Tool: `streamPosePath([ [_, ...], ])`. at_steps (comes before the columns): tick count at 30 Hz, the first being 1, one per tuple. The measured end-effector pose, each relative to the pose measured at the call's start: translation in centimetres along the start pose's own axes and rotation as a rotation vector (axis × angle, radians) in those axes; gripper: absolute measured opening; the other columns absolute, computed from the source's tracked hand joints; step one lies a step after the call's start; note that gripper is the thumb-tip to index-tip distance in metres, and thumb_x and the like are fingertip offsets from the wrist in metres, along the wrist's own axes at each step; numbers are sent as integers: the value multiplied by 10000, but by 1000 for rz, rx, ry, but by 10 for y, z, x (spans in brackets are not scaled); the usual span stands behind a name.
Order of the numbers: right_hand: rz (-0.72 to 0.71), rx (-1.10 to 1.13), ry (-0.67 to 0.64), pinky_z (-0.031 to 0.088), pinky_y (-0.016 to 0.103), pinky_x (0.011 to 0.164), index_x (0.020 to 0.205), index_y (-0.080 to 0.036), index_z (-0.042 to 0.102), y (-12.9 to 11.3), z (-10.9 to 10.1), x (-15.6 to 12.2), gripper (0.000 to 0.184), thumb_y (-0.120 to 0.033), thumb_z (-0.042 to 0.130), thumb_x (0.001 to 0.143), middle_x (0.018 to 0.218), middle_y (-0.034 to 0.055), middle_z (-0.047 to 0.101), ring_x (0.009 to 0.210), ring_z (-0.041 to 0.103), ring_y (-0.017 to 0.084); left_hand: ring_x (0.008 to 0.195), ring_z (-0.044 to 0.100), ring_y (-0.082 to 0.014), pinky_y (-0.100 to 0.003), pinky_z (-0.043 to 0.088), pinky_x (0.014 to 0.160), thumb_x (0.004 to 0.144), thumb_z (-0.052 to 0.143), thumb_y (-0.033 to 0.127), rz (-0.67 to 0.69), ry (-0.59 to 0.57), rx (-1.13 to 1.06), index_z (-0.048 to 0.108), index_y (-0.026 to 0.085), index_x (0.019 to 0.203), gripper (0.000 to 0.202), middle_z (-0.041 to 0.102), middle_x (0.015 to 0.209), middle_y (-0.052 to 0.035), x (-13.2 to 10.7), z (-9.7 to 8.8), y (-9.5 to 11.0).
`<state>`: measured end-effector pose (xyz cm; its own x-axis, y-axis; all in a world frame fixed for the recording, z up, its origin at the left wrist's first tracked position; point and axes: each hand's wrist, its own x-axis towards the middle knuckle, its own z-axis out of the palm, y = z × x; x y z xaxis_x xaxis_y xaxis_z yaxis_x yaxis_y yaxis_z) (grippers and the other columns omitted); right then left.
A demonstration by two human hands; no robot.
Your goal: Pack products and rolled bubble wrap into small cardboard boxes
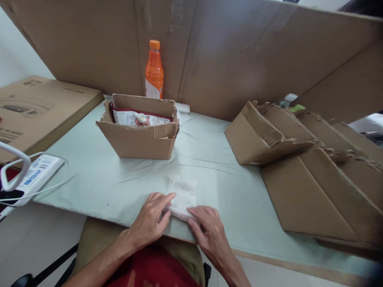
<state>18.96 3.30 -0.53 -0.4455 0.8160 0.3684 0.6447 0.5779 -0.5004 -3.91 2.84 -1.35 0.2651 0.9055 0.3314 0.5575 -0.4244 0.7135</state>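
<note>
A small white packet (pixel 183 196), thin and soft, with faint grey print at its far end, lies flat near the table's front edge. I cannot make out exactly what kind it is. My left hand (pixel 152 215) has its thumb and forefinger closed on the packet's near left side. At the near right corner, the thumb and fingers of my right hand (pixel 208 227) pinch the packet too. Beyond them stands an open cardboard box (pixel 143 139) with printed white and dark red pouches (pixel 143 118) upright inside.
An orange bottle (pixel 154 71) stands behind the box, against a tall cardboard wall (pixel 233 52). On the right are several open cardboard boxes (pixel 317 199). A flat carton (pixel 44 107) lies at the left, near a white power strip (pixel 38 175) with a cable.
</note>
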Motion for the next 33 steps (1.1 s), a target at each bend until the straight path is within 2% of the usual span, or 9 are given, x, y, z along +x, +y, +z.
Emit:
streamPosePath([
  [4, -2, -134, 80, 464, 445, 888, 1213, -243, 621, 1, -7, -5, 275, -238, 587, 940, 1189, 108, 679, 1089, 615, 284, 791, 595, -211, -373, 505, 757, 881, 491, 121, -61, 15, 129, 576, 159, 1292, 421, 665, 850, -56, 13, 8, -7],
  [8, -90, -161, -34, 446, 474, 922, 1229, -231, 611, 2, 0, 4, 309, -208, 611, 921, 1174, 98, 703, 1110, 602, 298, 814, 603, -244, -407, 502, 765, 911, 477, 145, -36, 27, 257, 609, 137, 1241, 356, 675, 848, -79, 18, 11, -9],
  [11, -96, -97, 5, 465, 465, 908, 1188, -223, 630, 6, 7, 12, 271, -136, 568, 939, 1032, 76, 739, 1048, 627, 275, 999, 613, -278, -448, 507, 881, 911, 549, 214, -31, 64, 230, 576, 151, 1293, 388, 677, 1094, -130, 11, 6, -6],
  [14, -43, 14, -14, 510, 431, 866, 1184, -230, 658, 10, 9, 16, 256, -168, 567, 953, 1019, 84, 729, 989, 644, 251, 1193, 559, -294, -476, 460, 1016, 878, 562, 167, 43, 48, 157, 525, 191, 1369, 493, 618, 1293, -138, 3, 0, -1],
  [17, 4, 70, -97, 532, 399, 845, 1168, -249, 678, 11, 5, 15, 239, -207, 575, 957, 1030, 74, 721, 970, 648, 236, 1096, 594, -265, -462, 479, 965, 880, 492, 74, 68, -2, 123, 545, 202, 1342, 482, 685, 1139, -109, 1, 1, -1],
  [22, -73, -92, -19, 466, 482, 926, 1246, -218, 617, 5, 3, 14, 313, -282, 611, 941, 1265, 130, 658, 1129, 592, 299, 934, 616, -244, -428, 517, 847, 914, 468, 111, -14, 43, 112, 589, 177, 1265, 377, 698, 985, -90, 10, 7, -10],
  [27, -115, -111, -4, 456, 466, 895, 1153, -227, 649, 8, 14, 25, 220, -179, 588, 947, 1032, 75, 743, 1001, 637, 271, 1043, 624, -257, -441, 534, 898, 930, 541, 269, -237, 180, 0, 546, 204, 1314, 389, 649, 1160, -113, 4, 7, -11],
  [30, -32, -10, 101, 492, 425, 824, 1111, -227, 658, 8, 19, 31, 164, -212, 574, 971, 941, 69, 738, 899, 656, 242, 1035, 656, -231, -382, 578, 821, 901, 570, 305, -482, 236, -294, 408, 200, 1426, 559, 596, 1259, -141, -6, 6, -8],
  [33, -18, 93, 92, 517, 412, 814, 1096, -242, 662, 4, 20, 31, 155, -222, 574, 969, 943, 62, 735, 888, 669, 233, 1088, 661, -223, -368, 569, 881, 865, 576, 271, -609, 177, -623, 268, 176, 1493, 706, 585, 1298, -161, -9, 6, -5],
])
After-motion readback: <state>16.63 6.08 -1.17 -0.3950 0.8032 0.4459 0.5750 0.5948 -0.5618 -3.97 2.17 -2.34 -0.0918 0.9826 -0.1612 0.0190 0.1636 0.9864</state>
